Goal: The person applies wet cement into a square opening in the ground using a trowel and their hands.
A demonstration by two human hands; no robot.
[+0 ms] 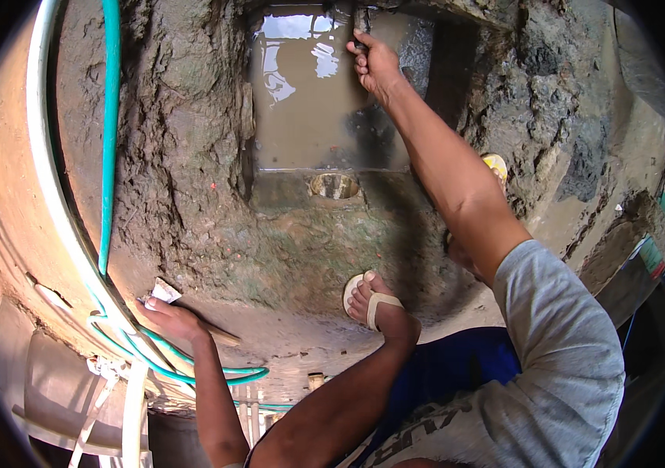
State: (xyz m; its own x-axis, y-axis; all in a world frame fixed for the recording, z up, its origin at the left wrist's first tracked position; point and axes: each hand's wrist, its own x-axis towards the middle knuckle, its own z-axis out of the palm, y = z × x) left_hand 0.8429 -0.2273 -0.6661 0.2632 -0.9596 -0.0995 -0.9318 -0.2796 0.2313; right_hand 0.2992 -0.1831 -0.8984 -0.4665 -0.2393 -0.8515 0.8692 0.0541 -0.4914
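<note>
My right hand (379,66) reaches over the far part of a rectangular pit (301,117) of muddy water. Its fingers are closed round the dark handle (360,47) of a tool whose working end I cannot make out. Below me to the left, my left hand (173,318) is by the white pipe (126,324), with its fingertips partly hidden. Right at those fingers is a pale, angular piece (166,291); whether the hand grips it I cannot tell. A round opening (334,186) sits in the ledge at the pit's near side.
Rough, wet earth (169,140) surrounds the pit. A green hose (109,140) runs down the left and loops near my left arm. My sandalled foot (375,303) stands near the pit; another yellow sandal (496,165) shows behind my right forearm. A thin stick (219,333) lies beside my left wrist.
</note>
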